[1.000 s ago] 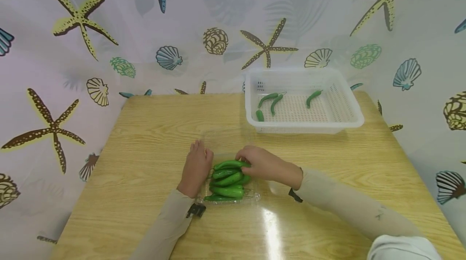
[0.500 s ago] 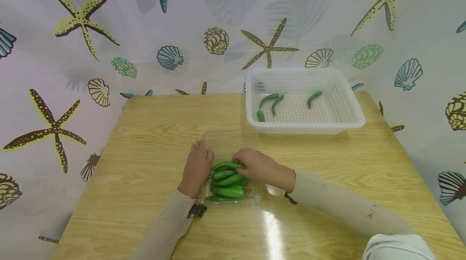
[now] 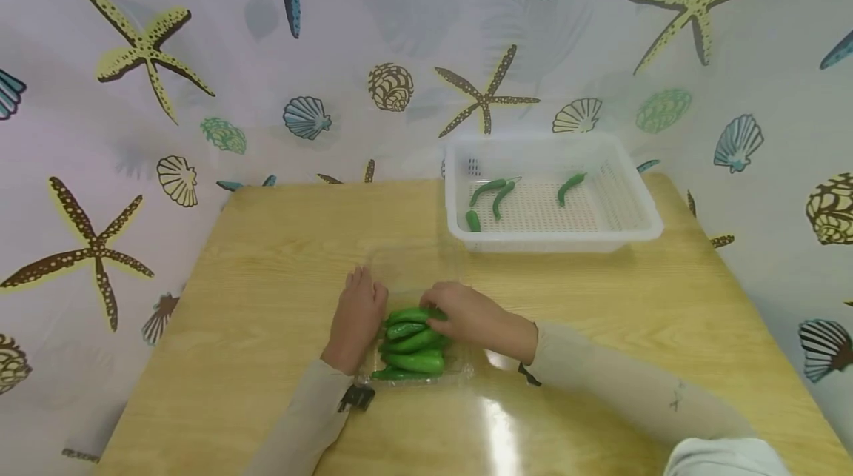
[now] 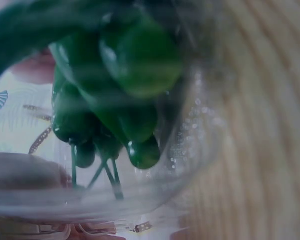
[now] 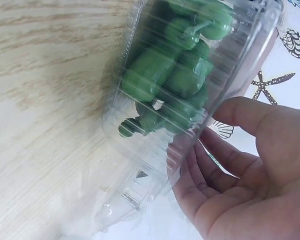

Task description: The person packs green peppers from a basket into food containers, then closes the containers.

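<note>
A clear plastic clamshell box [image 3: 460,367] holds several green peppers [image 3: 413,363], lying crosswise. My left hand [image 3: 356,317] rests along the box's left side, fingers pointing away from me. From the right, my right hand [image 3: 476,319] reaches over the rim, its thumb and fingers around the end of the farthest pepper [image 3: 402,314]. In the right wrist view, the thumb lies at the rim and the fingers bend beyond the wall; their tips are partly hidden. Peppers [image 4: 140,65] appear blurred through the plastic in the left wrist view.
At the back right of the wooden table [image 3: 280,239] stands a white perforated basket [image 3: 553,237] with several green peppers [image 3: 571,189] inside. The box's transparent lid [image 3: 416,265] lies folded back behind it. A patterned curtain [image 3: 320,32] hangs beyond the table.
My right hand has shifted slightly left and toward me over the box, and the farthest pepper sits a little further left under it. My left hand has stayed beside the box.
</note>
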`<action>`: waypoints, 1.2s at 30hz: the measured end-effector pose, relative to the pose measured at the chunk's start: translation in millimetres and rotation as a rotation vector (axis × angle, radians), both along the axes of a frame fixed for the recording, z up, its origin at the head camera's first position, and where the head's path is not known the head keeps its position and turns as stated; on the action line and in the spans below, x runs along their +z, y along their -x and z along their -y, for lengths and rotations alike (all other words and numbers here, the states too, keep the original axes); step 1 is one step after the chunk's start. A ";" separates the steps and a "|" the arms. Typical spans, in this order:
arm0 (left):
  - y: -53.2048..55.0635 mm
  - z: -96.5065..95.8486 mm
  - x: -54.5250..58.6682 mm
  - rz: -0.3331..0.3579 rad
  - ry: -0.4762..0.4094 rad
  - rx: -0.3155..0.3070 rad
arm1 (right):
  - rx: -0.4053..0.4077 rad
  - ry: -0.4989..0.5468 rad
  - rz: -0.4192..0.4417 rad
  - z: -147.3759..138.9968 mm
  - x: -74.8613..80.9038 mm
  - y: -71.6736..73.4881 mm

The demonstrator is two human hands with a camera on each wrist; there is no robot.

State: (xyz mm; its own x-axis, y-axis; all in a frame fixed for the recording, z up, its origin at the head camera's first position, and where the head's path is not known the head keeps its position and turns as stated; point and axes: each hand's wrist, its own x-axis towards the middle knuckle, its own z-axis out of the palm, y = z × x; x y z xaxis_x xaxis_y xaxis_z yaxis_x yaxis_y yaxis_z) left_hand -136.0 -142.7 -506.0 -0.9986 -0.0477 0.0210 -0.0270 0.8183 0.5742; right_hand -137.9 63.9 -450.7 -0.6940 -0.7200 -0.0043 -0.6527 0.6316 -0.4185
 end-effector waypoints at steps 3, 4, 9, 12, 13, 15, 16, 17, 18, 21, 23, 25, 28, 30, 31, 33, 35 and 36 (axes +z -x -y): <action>1.7 -0.8 -0.3 -0.013 0.012 0.013 | -0.005 0.035 -0.010 -2.0 3.8 3.0; 1.6 -1.4 -0.9 -0.018 0.014 0.018 | -0.009 0.056 -0.013 -3.3 5.8 4.0; -1.7 -3.9 -4.4 -0.037 0.002 0.023 | -0.077 0.162 -0.030 -15.0 18.3 10.3; -4.0 -3.8 -4.9 -0.054 -0.002 0.016 | -0.125 0.230 -0.054 -24.5 28.3 19.0; -4.5 -3.6 -4.9 -0.058 -0.003 0.017 | -0.137 0.256 -0.062 -27.5 32.1 23.1; -5.1 -2.9 -4.8 -0.069 -0.001 0.016 | -0.175 0.284 -0.075 -34.1 39.8 32.2; -5.1 -2.7 -4.7 -0.074 -0.006 0.014 | -0.193 0.293 -0.087 -37.7 43.1 37.2; -5.1 -2.6 -4.6 -0.077 -0.008 0.015 | -0.212 0.301 -0.094 -41.2 46.6 42.2; -4.9 -2.6 -4.7 -0.081 -0.007 0.014 | -0.232 0.304 -0.102 -45.1 49.0 47.5; -4.9 -1.6 -5.7 -0.089 0.006 0.017 | -0.288 0.302 -0.107 -56.6 53.7 64.0; -4.4 -1.4 -6.5 -0.099 0.018 0.021 | -0.320 0.300 -0.095 -65.0 53.2 75.8; -4.4 -0.9 -7.5 -0.110 0.028 0.022 | -0.349 0.289 -0.072 -72.2 49.7 86.8; -5.2 -0.9 -9.1 -0.112 0.032 0.022 | -0.389 0.260 -0.014 -81.0 38.8 101.9; -5.6 -1.4 -9.6 -0.106 0.034 0.022 | -0.409 0.235 0.036 -85.4 31.4 110.3; -5.6 -1.8 -9.4 -0.103 0.033 0.023 | -0.417 0.218 0.057 -87.2 27.7 114.7; -5.9 -2.5 -9.9 -0.092 0.022 0.033 | -0.430 0.179 0.098 -89.4 20.7 121.9; -5.9 -2.4 -11.7 -0.093 0.013 0.041 | -0.435 0.147 0.136 -89.7 15.3 127.3; -5.4 -2.6 -12.1 -0.090 0.008 0.045 | -0.438 0.136 0.154 -89.5 13.7 129.9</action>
State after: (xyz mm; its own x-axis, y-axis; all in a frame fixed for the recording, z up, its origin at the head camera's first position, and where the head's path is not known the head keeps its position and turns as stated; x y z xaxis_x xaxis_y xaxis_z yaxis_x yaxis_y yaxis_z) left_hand -130.6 -140.2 -518.1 -0.9896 -0.0915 0.1111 -0.0121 0.8222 0.5691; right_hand -267.8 153.4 -436.9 -0.9307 -0.3614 -0.0571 -0.2614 0.7659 -0.5875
